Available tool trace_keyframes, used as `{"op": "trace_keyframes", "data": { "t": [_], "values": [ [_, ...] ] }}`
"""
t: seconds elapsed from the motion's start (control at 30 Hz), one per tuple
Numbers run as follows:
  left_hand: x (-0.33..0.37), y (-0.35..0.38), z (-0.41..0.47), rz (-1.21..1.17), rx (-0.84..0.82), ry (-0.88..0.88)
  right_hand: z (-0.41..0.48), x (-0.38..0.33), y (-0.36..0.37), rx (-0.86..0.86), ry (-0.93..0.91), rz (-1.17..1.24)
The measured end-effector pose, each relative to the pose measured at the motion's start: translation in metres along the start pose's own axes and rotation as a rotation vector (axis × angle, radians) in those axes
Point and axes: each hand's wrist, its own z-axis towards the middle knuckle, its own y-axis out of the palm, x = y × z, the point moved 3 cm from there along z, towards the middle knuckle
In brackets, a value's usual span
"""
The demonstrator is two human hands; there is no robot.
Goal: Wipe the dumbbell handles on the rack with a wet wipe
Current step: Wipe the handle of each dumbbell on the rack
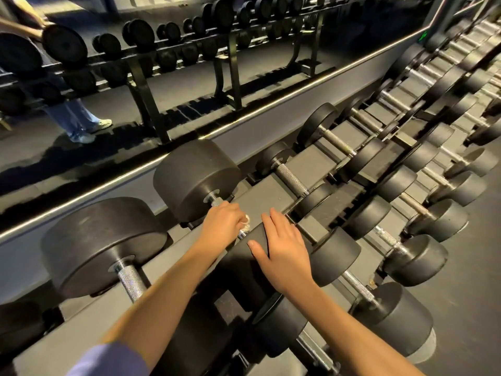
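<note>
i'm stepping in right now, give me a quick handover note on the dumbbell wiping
Left grip: hand curled round the handle of a big dumbbell on the top row, with the wet wipe bunched under its fingers.
Right grip: open hand lying flat on that dumbbell's near head, seemingly to steady it.
Done: this handle is wrapped in the wipe. The frame does not show which other handles are finished.
Left: finish this handle, then work along the rack, for example the bare neighbour handle to the right.
</note>
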Motion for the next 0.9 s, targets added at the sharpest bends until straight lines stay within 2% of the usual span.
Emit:
{"op": "trace_keyframes", "data": {
  "t": [0.27,0.37,0.53,0.77,0.9],
  "values": [
    [0.007,0.000,0.026,0.026,-0.114,-0.087,0.008,0.030,-0.005,0.070,-0.098,0.111],
    [0.011,0.003,0.039,-0.020,-0.128,-0.158,0.023,0.057,-0.008,0.020,-0.008,0.158],
    [0.019,0.008,0.066,-0.056,-0.163,-0.186,0.067,0.116,-0.014,0.077,0.093,0.080],
    [0.035,0.012,0.119,-0.055,-0.159,-0.167,0.124,0.173,0.005,-0.168,0.217,-0.074],
    [0.045,0.025,0.154,-0.020,-0.202,-0.117,0.135,0.182,0.013,-0.146,0.214,-0.081]
  ]
}}
